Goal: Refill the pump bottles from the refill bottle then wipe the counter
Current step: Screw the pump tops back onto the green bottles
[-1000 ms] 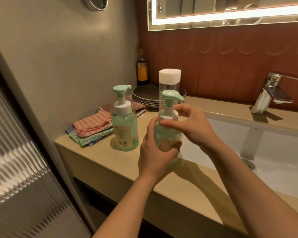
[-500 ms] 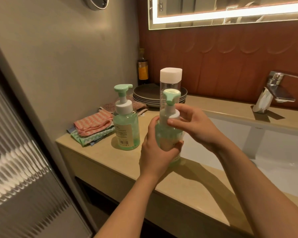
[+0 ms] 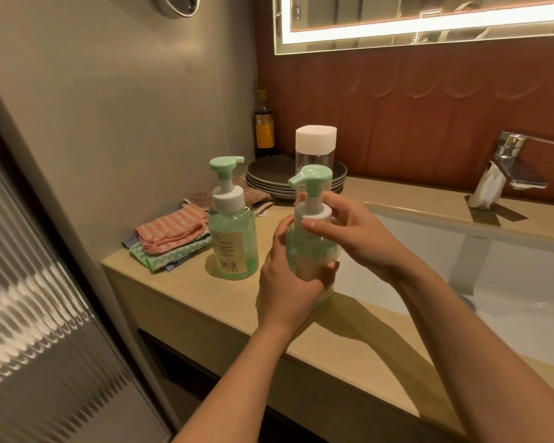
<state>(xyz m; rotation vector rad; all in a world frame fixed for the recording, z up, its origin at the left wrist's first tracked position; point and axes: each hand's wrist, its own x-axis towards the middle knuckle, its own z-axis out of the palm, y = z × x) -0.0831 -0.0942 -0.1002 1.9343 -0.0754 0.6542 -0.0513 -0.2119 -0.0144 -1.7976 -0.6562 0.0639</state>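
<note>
Green pump bottle (image 3: 308,247) upright, spout leftward, left hand (image 3: 287,284) around body, right hand (image 3: 357,233) around collar

Your beige worktop (image 3: 205,298), with the sink (image 3: 525,282) set into it.
You had a pump bottle (image 3: 232,241) standing on it, folded cloths (image 3: 170,238) to its left, and stacked plates (image 3: 269,177), a white-capped clear bottle (image 3: 315,145) and a dark bottle (image 3: 264,129) behind.

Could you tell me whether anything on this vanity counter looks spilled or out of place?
No spill shows on the counter. The odd items are a stack of dark plates and a dark bottle with a yellow label in the back corner, kitchen things beside a washbasin.
</note>
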